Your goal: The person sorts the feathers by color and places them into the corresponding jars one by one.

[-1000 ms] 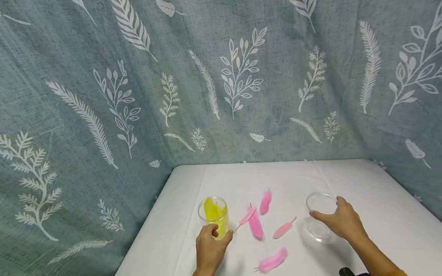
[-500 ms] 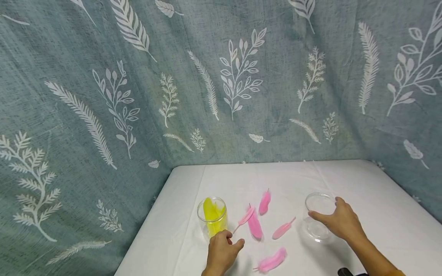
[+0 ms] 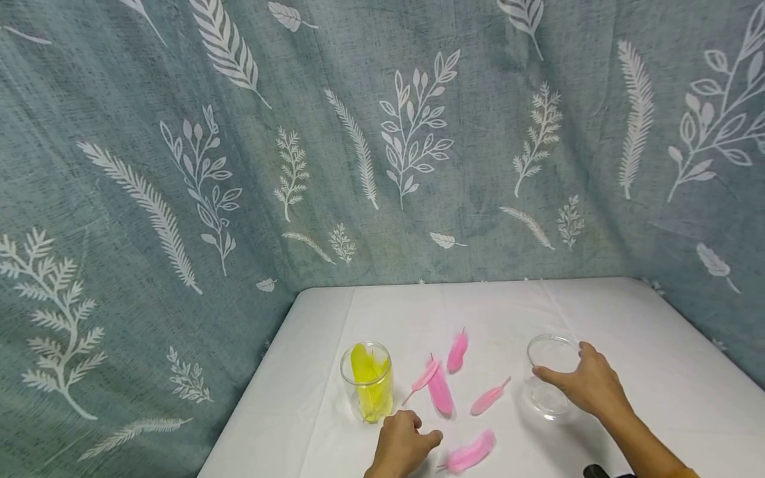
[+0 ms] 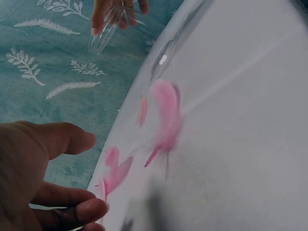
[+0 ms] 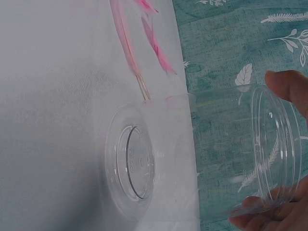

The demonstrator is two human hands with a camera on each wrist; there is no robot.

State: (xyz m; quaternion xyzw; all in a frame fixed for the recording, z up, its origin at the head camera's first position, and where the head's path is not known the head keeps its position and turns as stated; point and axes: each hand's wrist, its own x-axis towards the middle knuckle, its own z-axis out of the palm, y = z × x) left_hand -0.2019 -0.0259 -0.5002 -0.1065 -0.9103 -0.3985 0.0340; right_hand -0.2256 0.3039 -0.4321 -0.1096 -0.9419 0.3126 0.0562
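Note:
My left hand (image 3: 403, 445) hovers low over the table, thumb spread from loosely bent fingers with nothing between them. Just beyond its thumb lies a pink feather (image 3: 471, 453), seen large in the left wrist view (image 4: 166, 115). Behind that hand stands a clear jar (image 3: 349, 380) with yellow feathers (image 3: 372, 401) inside. My right hand (image 3: 592, 382) grips a second clear jar (image 3: 546, 392) near its rim, thumb and fingers on opposite sides. That jar stands upright with nothing inside, as the right wrist view shows.
Several more pink feathers lie between the two jars, one (image 3: 489, 398) near the right jar and two overlapping (image 3: 441, 392) near the left. A leaf-patterned curtain (image 3: 406, 232) hangs around the white table (image 3: 502, 302). A dark object (image 3: 594, 471) shows at the bottom edge.
My left hand has moved right and toward the front, away from the yellow-feather jar to the front pink feather. The right hand keeps its grip on the other jar.

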